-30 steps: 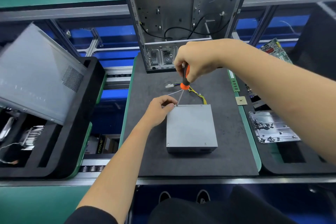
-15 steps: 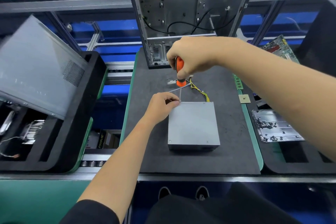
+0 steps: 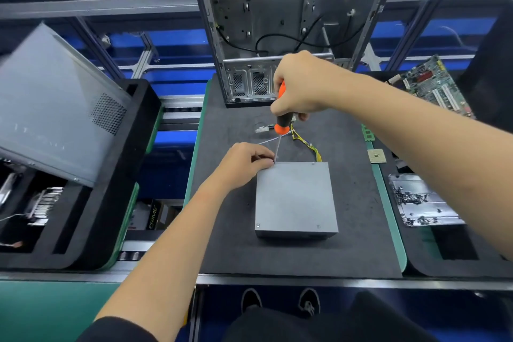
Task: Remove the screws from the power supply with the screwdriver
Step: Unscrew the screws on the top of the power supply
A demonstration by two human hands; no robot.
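A grey power supply [image 3: 295, 200] lies flat on the dark mat [image 3: 227, 244], its yellow wires [image 3: 306, 143] trailing away from its far edge. My right hand [image 3: 301, 89] grips the orange and black handle of a screwdriver [image 3: 281, 119] from above. Its thin shaft slants down to the supply's far left corner. My left hand [image 3: 244, 164] pinches the shaft just above the tip, at that corner. Small screws show at the far right corner [image 3: 313, 163] and at both near corners [image 3: 258, 226] of the top plate.
An open computer case [image 3: 277, 22] stands at the back of the mat. A grey side panel [image 3: 55, 108] leans on a black foam tray at left. At right are a plate with several loose screws [image 3: 416, 200], a CPU chip [image 3: 376, 156] and a motherboard [image 3: 433, 86].
The screwdriver's handle has swung to sit more upright over the far left corner. My left hand stays pinching the shaft at the tip. The view has tilted slightly.
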